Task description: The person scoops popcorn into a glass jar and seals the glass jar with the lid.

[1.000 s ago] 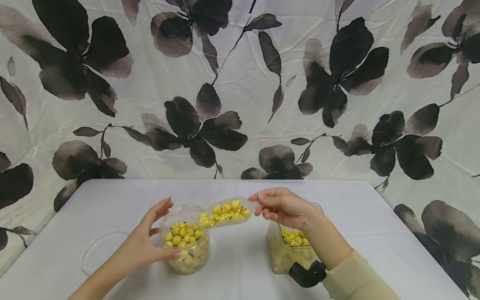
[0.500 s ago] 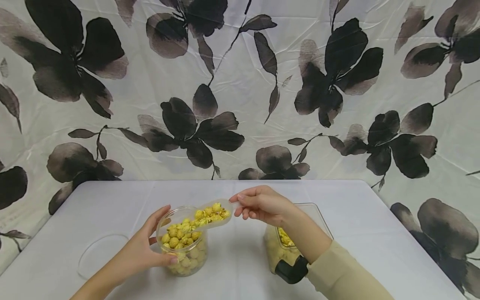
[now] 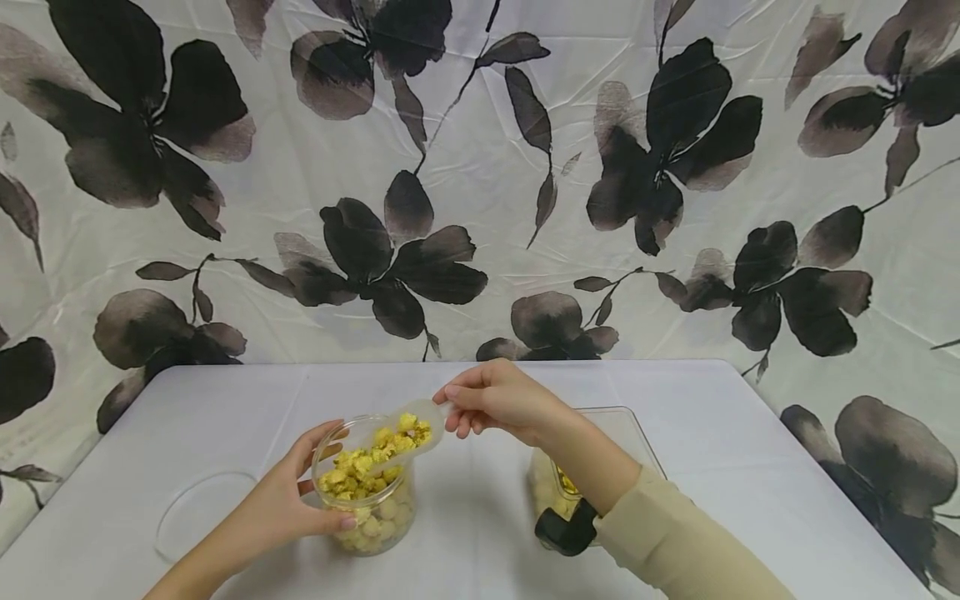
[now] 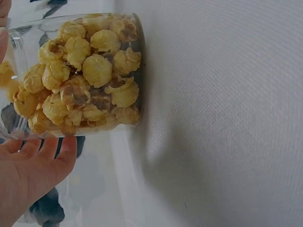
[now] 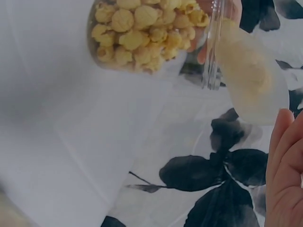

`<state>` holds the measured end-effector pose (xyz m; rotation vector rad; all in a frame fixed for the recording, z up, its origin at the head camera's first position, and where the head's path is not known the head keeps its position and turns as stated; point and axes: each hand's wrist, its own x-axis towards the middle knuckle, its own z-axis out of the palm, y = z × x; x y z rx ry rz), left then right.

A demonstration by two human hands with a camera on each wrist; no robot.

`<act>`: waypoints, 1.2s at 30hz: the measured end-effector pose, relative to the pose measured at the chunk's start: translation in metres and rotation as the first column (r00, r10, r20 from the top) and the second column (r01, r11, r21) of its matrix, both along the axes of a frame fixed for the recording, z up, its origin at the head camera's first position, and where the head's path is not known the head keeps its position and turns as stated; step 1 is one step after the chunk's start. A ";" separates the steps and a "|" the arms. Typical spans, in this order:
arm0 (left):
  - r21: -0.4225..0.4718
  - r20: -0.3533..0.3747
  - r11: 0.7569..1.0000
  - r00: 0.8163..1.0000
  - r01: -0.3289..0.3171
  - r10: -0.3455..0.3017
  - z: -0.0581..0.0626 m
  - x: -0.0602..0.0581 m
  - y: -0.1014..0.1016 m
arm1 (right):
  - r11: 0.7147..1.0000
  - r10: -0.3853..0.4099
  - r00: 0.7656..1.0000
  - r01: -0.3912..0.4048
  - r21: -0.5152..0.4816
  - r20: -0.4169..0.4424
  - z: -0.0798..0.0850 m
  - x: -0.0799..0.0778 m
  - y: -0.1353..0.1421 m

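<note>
My left hand [image 3: 281,504] grips a clear round plastic jar [image 3: 408,510], thumb on the near side and fingers around the far side near the rim. Yellow popcorn [image 4: 97,71] fills much of the jar, which stands on the table. With my right hand [image 3: 510,404] I pinch the handle end of a translucent scoop [image 3: 431,414]. Its front tilts down into the jar's mouth, and popcorn [image 3: 397,439] lies along it. From the right wrist view, the scoop [image 5: 258,101] shows from below, over the jar's rim [image 5: 211,71].
A clear squarish container [image 3: 542,492] with popcorn stands on the right, partly hidden by my right forearm and a black wrist mount [image 3: 566,531]. A clear round lid [image 3: 161,512] lies on the white table [image 3: 468,554] at left. Floral cloth [image 3: 465,125] hangs behind.
My right hand has moved left with the scoop, bringing it from beside the jar to over its mouth. The popcorn has slid down toward the scoop's front and into the jar.
</note>
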<state>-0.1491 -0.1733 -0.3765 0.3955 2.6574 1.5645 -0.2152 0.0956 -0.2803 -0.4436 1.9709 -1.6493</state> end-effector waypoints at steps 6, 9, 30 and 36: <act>-0.002 -0.023 1.000 1.000 -0.001 0.001 0.001 0.000 -0.001 | 0.998 0.009 0.996 -0.004 0.059 -0.087 0.006 0.001 -0.005; -0.002 -0.026 1.000 1.000 -0.002 0.002 0.002 0.000 -0.001 | 0.995 0.017 0.988 -0.002 0.096 -0.155 0.009 0.002 -0.008; 0.010 -0.009 1.000 1.000 0.005 -0.005 0.000 0.000 0.001 | 0.984 0.041 0.926 0.028 0.175 -0.375 0.018 0.005 -0.003; 0.004 -0.008 1.000 1.000 0.003 -0.003 0.001 0.000 0.000 | 0.992 0.005 0.941 0.039 0.124 -0.339 0.017 0.002 0.006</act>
